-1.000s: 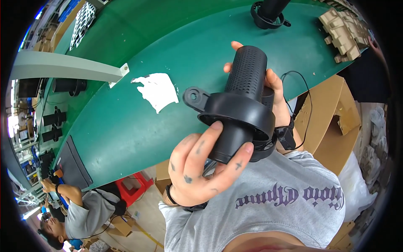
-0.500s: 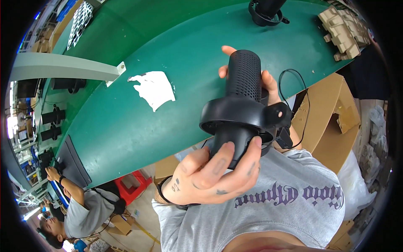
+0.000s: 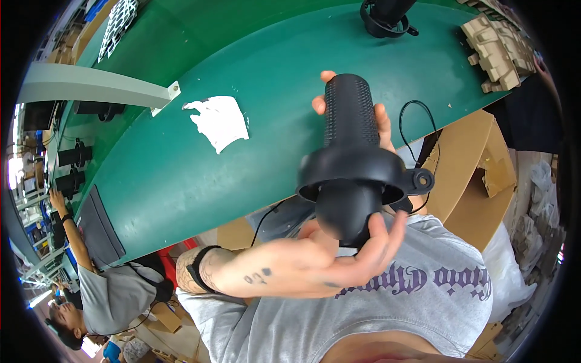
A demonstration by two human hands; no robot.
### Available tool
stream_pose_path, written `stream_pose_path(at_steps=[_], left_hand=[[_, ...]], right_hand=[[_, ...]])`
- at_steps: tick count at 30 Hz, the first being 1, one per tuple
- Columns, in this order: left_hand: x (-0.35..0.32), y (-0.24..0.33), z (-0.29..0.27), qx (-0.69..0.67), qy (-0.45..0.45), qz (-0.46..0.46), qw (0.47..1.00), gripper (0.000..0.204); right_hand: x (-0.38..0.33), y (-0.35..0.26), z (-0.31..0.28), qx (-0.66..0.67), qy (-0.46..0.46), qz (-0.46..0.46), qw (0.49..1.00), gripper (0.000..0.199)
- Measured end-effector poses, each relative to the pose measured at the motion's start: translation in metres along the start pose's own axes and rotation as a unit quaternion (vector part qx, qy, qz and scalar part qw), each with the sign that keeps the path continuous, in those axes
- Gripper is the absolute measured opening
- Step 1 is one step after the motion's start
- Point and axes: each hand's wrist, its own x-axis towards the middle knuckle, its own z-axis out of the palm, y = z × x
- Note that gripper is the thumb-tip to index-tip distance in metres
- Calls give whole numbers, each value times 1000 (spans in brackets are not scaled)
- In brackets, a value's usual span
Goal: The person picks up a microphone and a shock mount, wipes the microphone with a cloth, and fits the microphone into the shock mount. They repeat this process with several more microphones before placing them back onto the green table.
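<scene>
I hold a black cylindrical device [image 3: 351,121] with a textured perforated barrel in front of my chest. A black ring collar [image 3: 354,175] with a small eyelet tab on its right side sits around its lower part. My left hand [image 3: 339,260] cups the rounded lower end, palm up, with the fingers curled around it. My right hand [image 3: 380,124] is mostly hidden behind the barrel; its fingertips show at the top and right side, gripping it. A thin black cable [image 3: 417,121] loops beside the device.
A green worktable [image 3: 254,78] curves ahead with a torn white paper scrap [image 3: 221,121] on it. Another black device [image 3: 387,15] stands at the far edge, with cardboard inserts [image 3: 496,48] at the right. An open cardboard box [image 3: 469,169] sits at my right. A co-worker [image 3: 91,290] sits lower left.
The ring collar has turned, its eyelet tab swinging from left to right. My left hand has rotated from gripping over the front to cupping underneath, palm up.
</scene>
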Motion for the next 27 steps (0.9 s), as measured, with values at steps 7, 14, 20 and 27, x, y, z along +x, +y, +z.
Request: stream_pose_path(at_steps=[7, 14, 20, 27], left_hand=[[-29, 21, 37, -340, 255, -574, 700, 81], [-7, 44, 48, -433, 215, -588, 649, 90], [-10, 44, 35, -381, 152, -563, 718, 73], [-9, 42, 35, -274, 173, -510, 797, 60]], right_hand=[[13, -40, -34, 175, 169, -120, 963, 40], [29, -25, -9, 245, 204, -178, 931, 39], [22, -26, -9, 128, 238, -177, 946, 43], [23, -31, -8, 42, 269, -251, 929, 46]])
